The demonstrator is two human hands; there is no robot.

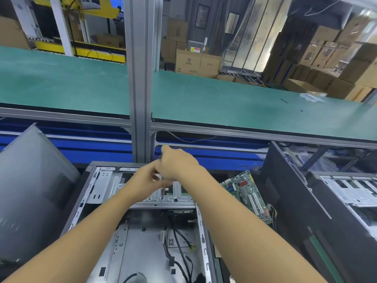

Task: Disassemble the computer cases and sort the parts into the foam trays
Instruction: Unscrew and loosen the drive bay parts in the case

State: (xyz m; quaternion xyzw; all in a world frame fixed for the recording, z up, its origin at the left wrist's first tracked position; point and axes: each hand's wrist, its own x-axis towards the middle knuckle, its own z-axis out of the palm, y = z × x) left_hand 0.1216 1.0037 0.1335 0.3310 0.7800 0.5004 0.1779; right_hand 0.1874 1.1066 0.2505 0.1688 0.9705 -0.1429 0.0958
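Screwdriver (162, 192) at work over the open case (95, 186).
Right hand (177, 163) grips its handle; left hand (145, 181), just below, pinches the shaft, tip on the bracket (173, 200) underneath.

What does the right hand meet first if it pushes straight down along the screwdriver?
Probably the silver drive bracket: the right hand aims the screwdriver tip at it; contact is unclear.

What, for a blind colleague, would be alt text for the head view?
Both hands meet over an open computer case: the right hand grips a screwdriver standing on a metal bracket, the left hand pinches its shaft. A green motherboard lies right of the case.
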